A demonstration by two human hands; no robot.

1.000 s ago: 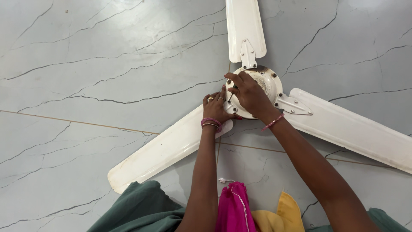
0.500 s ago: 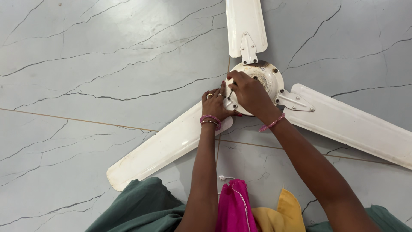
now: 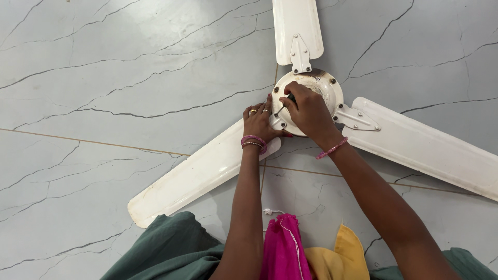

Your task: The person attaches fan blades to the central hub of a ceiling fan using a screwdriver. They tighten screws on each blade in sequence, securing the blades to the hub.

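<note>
You have a white three-bladed ceiling fan [image 3: 311, 98] lying flat on the grey marbled floor tiles [image 3: 114, 78], its round motor hub [image 3: 324, 88] in the far middle of the view. One blade [image 3: 296, 28] runs away from you to the far edge, one blade [image 3: 425, 148] stretches off to the right, and the near-left blade [image 3: 199, 176] reaches toward your knee. Your right hand [image 3: 309, 111] rests over the near-left part of the hub, fingers curled closed around a dark-handled screwdriver [image 3: 285, 103] whose thin shaft points down toward the metal bracket [image 3: 277, 123] joining the near-left blade to the hub; the tip itself is too small to make out. Your left hand [image 3: 258, 123] lies just beside it on the left, fingers spread flat and pressing on the root of that blade at the bracket, holding nothing, with rings on two fingers and pink bangles [image 3: 253, 142] at the wrist. A thin pink thread band [image 3: 332, 148] circles your right wrist. Near you, at the bottom edge, dark green cloth [image 3: 166, 249] covers your lap, with a bright pink cloth [image 3: 284, 249] and a yellow cloth [image 3: 337, 256] lying between your forearms.
</note>
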